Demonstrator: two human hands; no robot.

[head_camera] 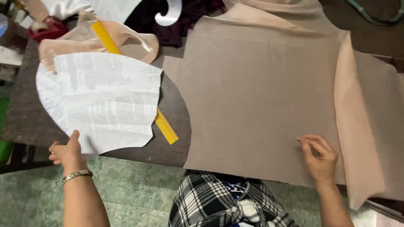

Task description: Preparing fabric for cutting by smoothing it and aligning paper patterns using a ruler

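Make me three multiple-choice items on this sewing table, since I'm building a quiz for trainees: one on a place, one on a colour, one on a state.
1. Where does the yellow ruler lie?
A. Partly under the paper pattern piece
B. On the floor
C. On top of the beige fabric

2. What colour is the bracelet?
A. Red
B. Gold
C. Black

3. What is the left hand doing?
A. Hanging free
B. Pressing the fabric
C. Gripping the paper's lower edge

Answers: 1 A, the ruler's ends stick out above and below the paper. 2 B, it gleams gold on the left wrist. 3 C, the thumb lies on the paper's corner, while the right hand rests on the fabric.
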